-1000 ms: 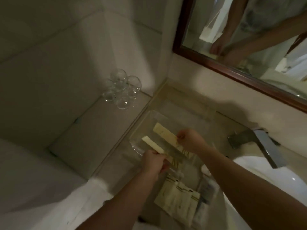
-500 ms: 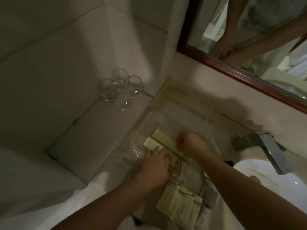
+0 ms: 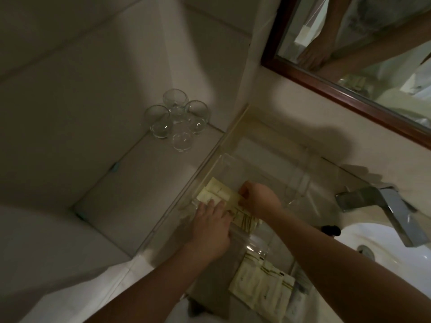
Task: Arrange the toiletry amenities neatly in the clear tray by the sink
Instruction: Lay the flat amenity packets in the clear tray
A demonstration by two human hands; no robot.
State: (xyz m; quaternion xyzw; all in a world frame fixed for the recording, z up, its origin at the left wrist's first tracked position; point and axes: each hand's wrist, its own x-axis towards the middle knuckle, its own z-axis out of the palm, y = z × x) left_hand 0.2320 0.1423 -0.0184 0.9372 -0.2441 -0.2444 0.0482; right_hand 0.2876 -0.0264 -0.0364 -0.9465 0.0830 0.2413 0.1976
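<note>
A clear tray (image 3: pixel 300 183) sits on the counter left of the sink. Two long cream amenity packets (image 3: pixel 218 191) lie side by side along its left wall. My left hand (image 3: pixel 211 227) lies over the nearer packet with straight fingers pressing on it. My right hand (image 3: pixel 258 199) has curled fingers pinching the edge of the farther packet. A fan of cream sachets (image 3: pixel 261 285) lies on the counter in front of the tray, near the bottom edge.
Several clear glasses (image 3: pixel 177 122) stand on a tiled ledge at the back left. A chrome faucet (image 3: pixel 382 206) overhangs the white sink (image 3: pixel 396 252) on the right. A wood-framed mirror (image 3: pixel 349 94) hangs above the counter.
Both packets went from held above the tray to lying side by side against its left wall. My left hand opened flat onto them. The view shifted right.
</note>
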